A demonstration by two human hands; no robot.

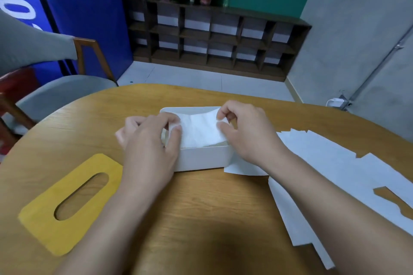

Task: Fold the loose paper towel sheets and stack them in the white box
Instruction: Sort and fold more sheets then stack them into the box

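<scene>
A white box (201, 158) stands open in the middle of the wooden table. A folded paper towel sheet (200, 129) is held over its opening, partly inside. My left hand (149, 140) pinches the sheet's left end with thumb and fingers; the hand looks blurred. My right hand (243, 129) pinches the right end at the box's far right corner. Several loose paper towel sheets (330, 174) lie spread flat on the table to the right, one reaching under my right forearm.
A yellow lid (44, 225) with an oval slot lies flat at the front left. A grey chair (62, 91) stands at the table's left edge. A dark wooden shelf (214, 38) lines the far wall.
</scene>
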